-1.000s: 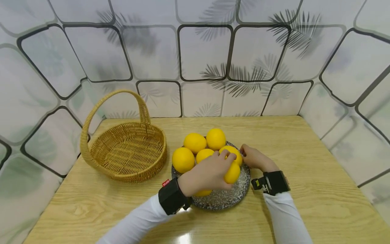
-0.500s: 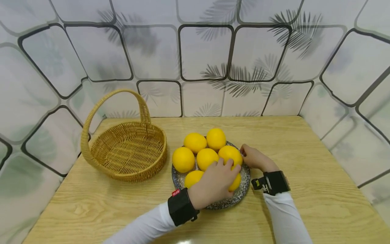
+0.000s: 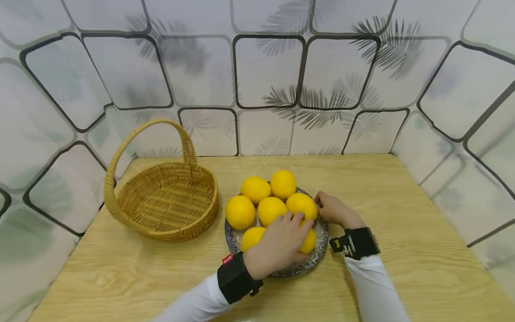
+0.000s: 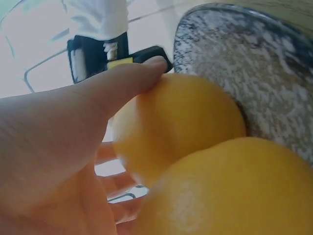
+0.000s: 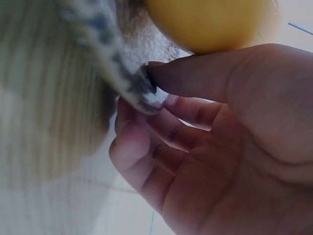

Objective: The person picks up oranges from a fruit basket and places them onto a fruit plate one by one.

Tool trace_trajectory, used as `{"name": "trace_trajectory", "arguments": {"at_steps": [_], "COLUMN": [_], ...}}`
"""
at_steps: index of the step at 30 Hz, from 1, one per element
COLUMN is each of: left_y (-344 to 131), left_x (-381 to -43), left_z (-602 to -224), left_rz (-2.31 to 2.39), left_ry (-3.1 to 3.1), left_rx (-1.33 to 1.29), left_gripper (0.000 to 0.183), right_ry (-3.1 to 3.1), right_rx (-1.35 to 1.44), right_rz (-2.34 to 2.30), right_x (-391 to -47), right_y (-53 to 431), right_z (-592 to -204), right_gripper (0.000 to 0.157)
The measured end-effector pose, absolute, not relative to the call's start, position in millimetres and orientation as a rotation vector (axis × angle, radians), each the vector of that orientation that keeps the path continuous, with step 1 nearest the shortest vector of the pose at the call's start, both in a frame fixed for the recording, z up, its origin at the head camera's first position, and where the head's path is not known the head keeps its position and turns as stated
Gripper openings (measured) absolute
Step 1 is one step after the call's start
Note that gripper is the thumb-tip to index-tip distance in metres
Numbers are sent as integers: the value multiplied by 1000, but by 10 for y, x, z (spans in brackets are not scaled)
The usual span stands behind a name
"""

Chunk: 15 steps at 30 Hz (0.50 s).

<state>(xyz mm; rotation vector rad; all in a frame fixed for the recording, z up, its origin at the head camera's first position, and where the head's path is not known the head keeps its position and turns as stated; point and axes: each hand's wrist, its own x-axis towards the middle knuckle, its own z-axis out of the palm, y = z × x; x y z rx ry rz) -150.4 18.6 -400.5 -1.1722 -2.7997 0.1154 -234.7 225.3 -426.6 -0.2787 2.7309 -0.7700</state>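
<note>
My left hand (image 3: 277, 246) reaches over the speckled grey plate (image 3: 321, 235) and grips an orange (image 4: 176, 117) at the plate's near right part. Its thumb lies along one side of the fruit and the fingers curl round the other. Several more oranges sit on the plate; one (image 3: 272, 211) is at the middle, another (image 3: 301, 206) just beyond the held one. A nearer orange (image 3: 251, 238) is partly covered by the left hand. On the plate's right side, my right hand (image 3: 339, 212) pinches the rim (image 5: 137, 93) between thumb and fingers.
A wicker basket (image 3: 213, 208) with a tall arched handle (image 3: 150, 123) stands left of the plate, with nothing in it. Both rest on a light wooden table (image 3: 406, 250). A patterned wall covering (image 3: 269, 71) encloses the back and sides.
The left hand has come down and nearer with the orange, setting it lower on the plate. More of the neighbouring oranges now shows. The right hand stays at the rim.
</note>
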Motion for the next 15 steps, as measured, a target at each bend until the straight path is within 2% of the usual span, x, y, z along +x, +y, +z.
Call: {"name": "trace_trajectory", "arguments": {"at_steps": [6, 10, 15], "left_y": [115, 0, -173], "left_x": [-1552, -1675, -1866], "left_z": [-3856, -3694, -3534], "left_rz": [45, -9, -101], "left_ry": [-2792, -2842, -2868], "left_rx": [-1090, -905, -649], "left_gripper": [70, 68, 64], "right_ry": [2742, 2807, 3056], "right_rx": [-241, -190, -176], "right_rz": [-808, -800, -677], "right_x": [-2271, -2189, -2034], "right_y": [2247, 2218, 2101], "right_z": [-4232, -4106, -3870], "right_gripper": [33, 40, 39]}}
